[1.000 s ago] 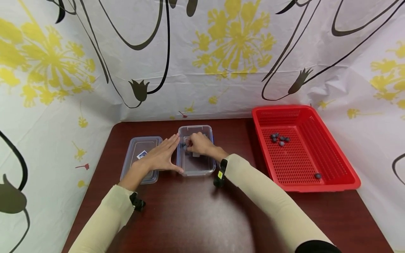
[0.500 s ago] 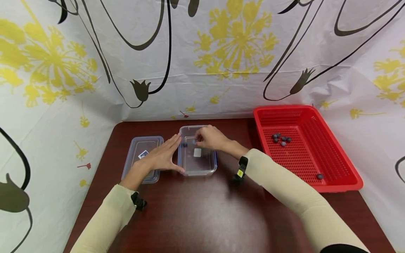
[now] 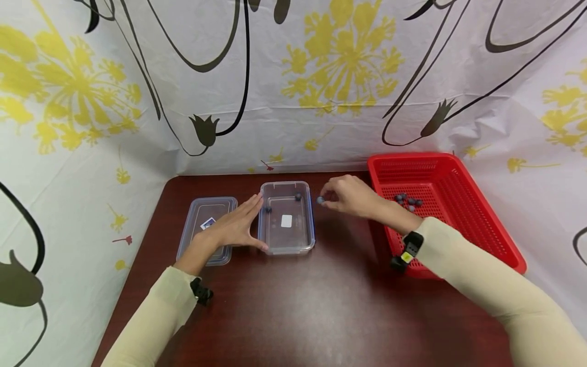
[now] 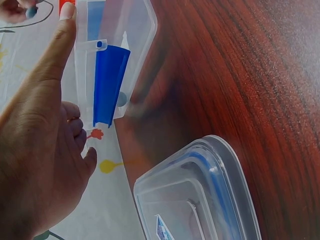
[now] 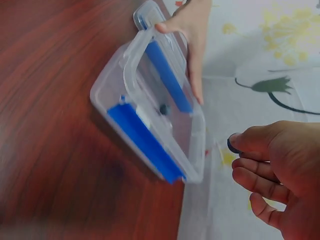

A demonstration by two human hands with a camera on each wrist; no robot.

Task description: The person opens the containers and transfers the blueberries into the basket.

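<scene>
My right hand [image 3: 353, 198] pinches a blueberry [image 3: 320, 200] between thumb and fingertips, above the table just right of a clear plastic container [image 3: 289, 243]. In the right wrist view the held blueberry [image 5: 233, 143] shows dark at the thumb tip. Two blueberries, one at the left [image 3: 268, 209] and another farther back [image 3: 298, 197], lie inside the lidless container. Along the container's left side rests my left hand [image 3: 231, 227], its fingers straight and thumb spread toward the front corner. Blue side clips [image 4: 110, 85] hang on the container's sides.
A red perforated basket [image 3: 488, 224] stands on the right with several blueberries [image 3: 408, 200] in it, partly behind the right forearm. To the left lies a clear lid [image 3: 202, 209] with a sticker, partly under the left hand. Patterned cloth [image 3: 275, 127] hangs behind the table.
My right hand has lifted out of the container and moved right, bringing a blueberry with it. The left hand stays against the container's side.
</scene>
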